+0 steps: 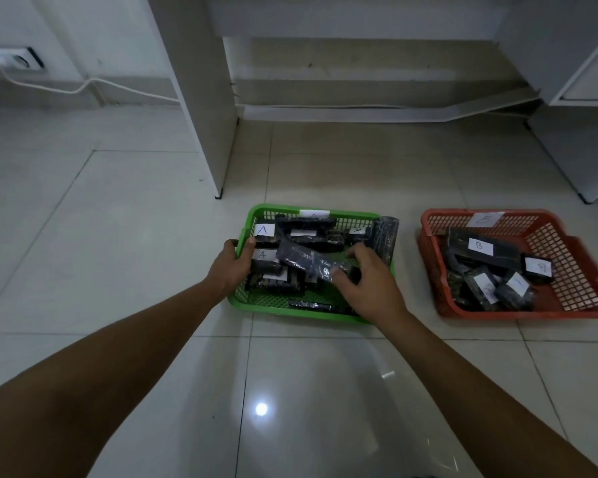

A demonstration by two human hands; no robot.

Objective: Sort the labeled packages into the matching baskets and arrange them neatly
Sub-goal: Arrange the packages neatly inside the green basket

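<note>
The right hand (pixel 370 284) is reaching forward over the near right part of the green basket (pixel 252 219), fingers curled and thumb pinching the near end of a long black wrapped package (pixel 304 262), which is lying diagonally on top of the other packages. The left hand (pixel 233 267) is extending to the basket's left rim, fingers closing over the rim beside a package labeled A (pixel 263 230); whether it is gripping the rim or a package cannot be determined. Both forearms are stretching forward from the lower corners, bare, palms facing down. The green basket is holding several black packages with white A labels, and one dark package (pixel 385 236) is leaning at its right wall. Well apart to the right, the red basket (pixel 567 305) is holding black packages labeled B (pixel 480 246). Both baskets are resting on the glossy tiled floor (pixel 118 236), in front of white furniture panels (pixel 201 98)
</note>
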